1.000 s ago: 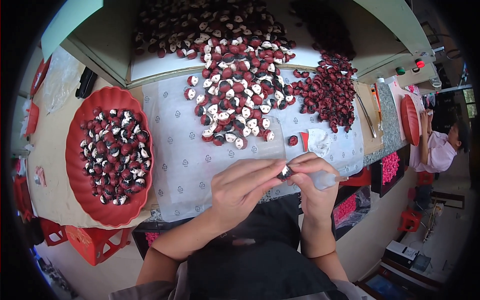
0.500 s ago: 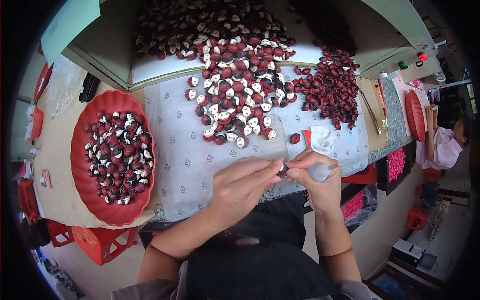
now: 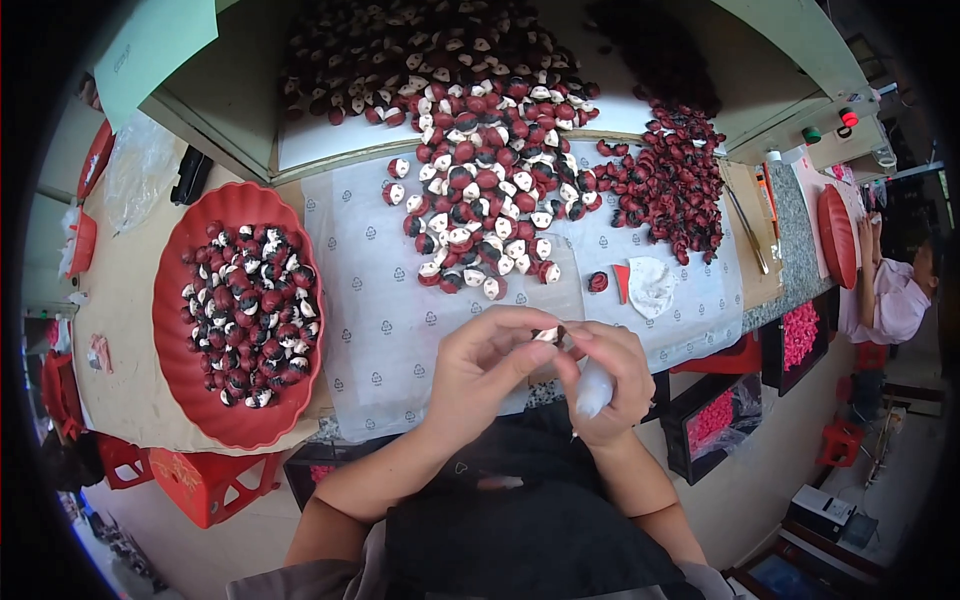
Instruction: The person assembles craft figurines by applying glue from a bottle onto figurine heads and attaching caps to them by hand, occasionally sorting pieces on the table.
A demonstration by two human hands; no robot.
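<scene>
Above the table's near edge, my left hand [image 3: 478, 368] pinches a small head-shaped piece [image 3: 549, 335], white, black and dark red. My right hand [image 3: 625, 375] meets it there, its fingertips at the piece. Held in that same right hand is a whitish squeeze bottle [image 3: 594, 388], its narrow tip pointing down toward me. Beyond my hands lies a heap of similar red, black and white pieces [image 3: 490, 190]. To its right is a pile of dark red curved shells [image 3: 675, 185]; one loose shell [image 3: 598, 282] sits nearer, beside a crumpled white scrap [image 3: 652, 287].
A red scalloped tray [image 3: 175, 340] at left holds many finished-looking pieces. The heaps run back into a booth with a red button [image 3: 849, 118]. Tweezers [image 3: 745, 230] lie at right. Black crates of pink pieces [image 3: 712, 422] stand below the edge. Another person [image 3: 890, 290] sits far right.
My right hand has turned, swinging the bottle's tip from pointing right to pointing down toward me. The piece has rotated in my fingers, showing more white. The whole view has shifted slightly.
</scene>
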